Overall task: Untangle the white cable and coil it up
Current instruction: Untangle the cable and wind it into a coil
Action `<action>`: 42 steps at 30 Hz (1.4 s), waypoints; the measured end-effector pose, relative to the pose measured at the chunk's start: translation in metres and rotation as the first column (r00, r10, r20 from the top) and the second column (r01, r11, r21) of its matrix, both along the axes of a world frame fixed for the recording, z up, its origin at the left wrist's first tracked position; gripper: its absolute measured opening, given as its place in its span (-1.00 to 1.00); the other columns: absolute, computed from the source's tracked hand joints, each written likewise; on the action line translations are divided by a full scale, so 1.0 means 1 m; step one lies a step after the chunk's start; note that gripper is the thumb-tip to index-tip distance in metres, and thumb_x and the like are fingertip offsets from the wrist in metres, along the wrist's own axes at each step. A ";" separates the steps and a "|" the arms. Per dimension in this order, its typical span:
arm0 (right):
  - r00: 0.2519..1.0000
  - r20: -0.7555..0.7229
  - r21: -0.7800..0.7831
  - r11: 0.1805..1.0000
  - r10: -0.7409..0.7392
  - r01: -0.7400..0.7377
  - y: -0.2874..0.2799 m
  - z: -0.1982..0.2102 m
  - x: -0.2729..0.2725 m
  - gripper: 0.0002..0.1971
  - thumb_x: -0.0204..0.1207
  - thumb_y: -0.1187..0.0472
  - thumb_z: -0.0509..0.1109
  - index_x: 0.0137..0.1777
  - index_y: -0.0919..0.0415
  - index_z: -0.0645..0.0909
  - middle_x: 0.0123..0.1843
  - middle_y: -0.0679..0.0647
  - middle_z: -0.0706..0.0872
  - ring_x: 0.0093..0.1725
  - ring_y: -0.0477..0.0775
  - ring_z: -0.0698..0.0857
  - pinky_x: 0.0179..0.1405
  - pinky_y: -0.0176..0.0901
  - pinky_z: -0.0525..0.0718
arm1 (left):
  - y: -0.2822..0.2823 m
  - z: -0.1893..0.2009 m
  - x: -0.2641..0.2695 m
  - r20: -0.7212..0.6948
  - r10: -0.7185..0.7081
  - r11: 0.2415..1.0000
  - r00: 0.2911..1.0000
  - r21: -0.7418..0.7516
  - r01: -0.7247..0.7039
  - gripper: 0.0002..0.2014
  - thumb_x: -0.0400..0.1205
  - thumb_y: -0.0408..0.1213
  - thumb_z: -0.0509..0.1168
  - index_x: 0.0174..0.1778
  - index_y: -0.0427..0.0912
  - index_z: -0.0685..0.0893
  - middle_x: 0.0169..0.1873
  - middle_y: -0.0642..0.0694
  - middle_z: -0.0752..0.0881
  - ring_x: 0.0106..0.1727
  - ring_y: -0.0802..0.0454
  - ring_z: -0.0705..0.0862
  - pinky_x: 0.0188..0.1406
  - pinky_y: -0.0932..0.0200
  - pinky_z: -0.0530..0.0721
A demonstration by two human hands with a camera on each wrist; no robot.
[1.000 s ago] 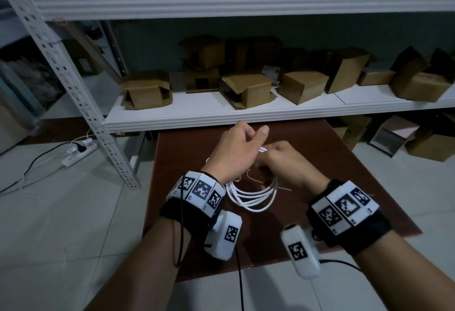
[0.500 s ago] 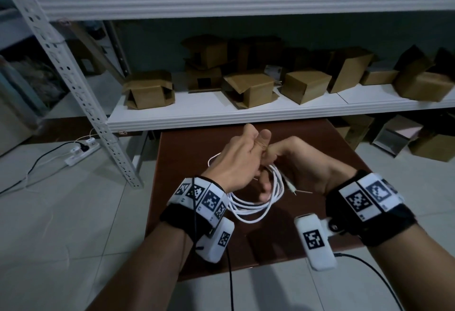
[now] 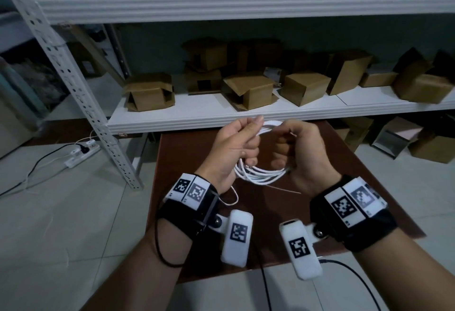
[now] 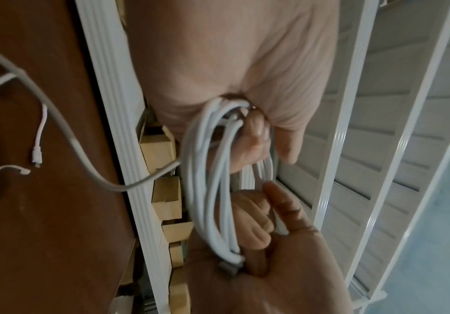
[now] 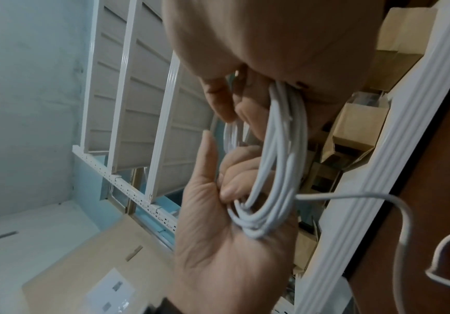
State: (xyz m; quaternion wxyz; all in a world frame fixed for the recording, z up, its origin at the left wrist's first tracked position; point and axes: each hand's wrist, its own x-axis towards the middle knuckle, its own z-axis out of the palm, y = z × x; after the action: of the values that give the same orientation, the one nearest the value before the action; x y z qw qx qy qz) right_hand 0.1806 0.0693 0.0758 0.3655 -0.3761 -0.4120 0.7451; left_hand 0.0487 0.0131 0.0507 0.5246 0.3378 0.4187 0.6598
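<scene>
- Far to my left, a white power strip lies on the tiled floor beside the upright of the white shelving.
- My left hand is curled round one side of the white cable; my thumb presses the upper strands against my forefinger, and the other fingers are closed over the bundle.
- The cable is gathered into several loops, held in the air between my two hands above the brown table. The loops sag in an arc below my knuckles.
- One loose end of the cable hangs down by my left wrist. In the left wrist view, small connector tips lie on or just over the table; I cannot tell which.
- My right hand is closed in a fist round the opposite side of the same coil, just beside my left hand.
- Behind my hands, cardboard boxes sit on the shelf, with more on the floor to the right.
</scene>
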 end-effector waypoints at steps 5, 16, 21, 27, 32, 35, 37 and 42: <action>0.991 -0.105 -0.011 0.997 -0.082 0.081 0.001 0.001 0.000 -0.67 0.50 0.29 0.31 -0.41 0.02 0.28 -0.37 0.02 0.03 -0.42 0.03 -0.02 -0.66 -0.23 0.21 | 0.001 0.001 0.004 0.317 0.011 1.000 0.948 0.008 -0.014 -0.75 0.82 0.02 0.27 0.04 -0.09 0.50 -0.51 0.13 0.29 -0.61 0.27 0.25 -0.58 0.36 0.38; 0.889 0.263 0.299 0.845 0.375 -0.444 0.000 0.001 0.009 -0.68 0.48 0.42 0.32 -0.49 0.16 0.50 -0.57 0.03 0.26 -0.62 -0.04 0.25 -0.34 -0.05 0.65 | -0.001 0.009 -0.010 -0.692 0.220 0.975 0.687 0.152 -0.160 -0.85 0.79 -0.10 0.33 0.01 0.00 0.48 -0.55 0.08 0.42 -0.57 0.06 0.31 -0.56 0.13 0.26; 0.745 0.622 0.369 0.749 0.241 -0.550 0.001 0.000 0.011 -0.51 0.47 0.50 0.38 -0.66 0.11 0.51 -0.66 -0.02 0.47 -0.65 -0.12 0.39 -0.58 -0.27 0.33 | -0.005 0.000 0.004 -0.897 0.171 0.985 0.408 0.150 -0.084 -0.87 0.90 -0.19 0.12 0.06 -0.11 0.48 -0.25 -0.02 0.63 -0.24 0.05 0.58 -0.14 -0.10 0.52; 0.927 0.366 0.402 0.883 0.087 -0.242 -0.008 0.000 0.003 -0.79 0.41 0.52 0.36 -0.44 0.39 0.59 -0.59 0.13 0.51 -0.63 0.00 0.42 -0.59 -0.26 0.30 | 0.001 0.001 0.002 -0.541 0.216 0.976 0.813 0.105 -0.190 -0.83 0.84 -0.08 0.32 0.11 -0.11 0.56 -0.48 0.09 0.45 -0.57 0.20 0.37 -0.58 0.22 0.38; 0.996 -0.054 0.083 0.994 -0.068 0.073 -0.001 0.002 0.001 -0.53 0.45 0.45 0.33 -0.57 0.02 0.30 -0.54 0.00 0.13 -0.56 -0.02 0.09 -0.49 -0.14 0.06 | -0.001 0.005 0.005 -0.051 0.076 0.994 0.996 0.085 -0.071 -0.76 0.83 -0.01 0.31 0.03 -0.07 0.48 -0.52 0.12 0.26 -0.59 0.22 0.19 -0.64 0.32 0.20; 0.997 -0.052 0.118 0.991 -0.063 0.068 -0.005 0.001 -0.001 -0.46 0.47 0.45 0.32 -0.65 -0.03 0.30 -0.57 -0.04 0.13 -0.58 -0.03 0.11 -0.56 -0.20 0.15 | 0.002 0.005 0.009 -0.025 0.118 0.991 0.993 0.067 -0.116 -0.75 0.85 -0.03 0.28 -0.06 -0.05 0.46 -0.53 0.11 0.23 -0.59 0.20 0.15 -0.68 0.32 0.11; 0.999 -0.030 0.144 0.989 -0.025 0.029 -0.006 -0.003 -0.002 -0.46 0.48 0.44 0.32 -0.65 -0.03 0.33 -0.57 -0.04 0.15 -0.58 -0.02 0.13 -0.58 -0.20 0.23 | 0.002 0.006 0.008 -0.076 0.163 0.986 0.984 0.058 -0.159 -0.78 0.86 -0.12 0.30 -0.07 -0.07 0.48 -0.54 0.08 0.25 -0.61 0.18 0.15 -0.71 0.31 0.11; 0.977 0.048 0.271 0.939 0.206 -0.211 0.000 -0.005 0.007 -0.65 0.47 0.37 0.35 -0.48 0.10 0.36 -0.54 0.04 0.17 -0.58 0.01 0.16 -0.49 -0.12 0.43 | 0.001 0.013 0.000 -0.271 0.188 0.978 0.944 0.142 -0.153 -0.84 0.84 -0.25 0.33 0.06 -0.15 0.45 -0.58 0.03 0.29 -0.66 0.14 0.16 -0.70 0.31 0.11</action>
State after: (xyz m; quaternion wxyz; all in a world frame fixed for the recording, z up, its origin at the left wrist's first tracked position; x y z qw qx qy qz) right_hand 0.1871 0.0693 0.0711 0.3291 -0.2834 -0.5521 0.7117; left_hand 0.0485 0.0144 0.0633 0.3791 0.4218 0.4769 0.6715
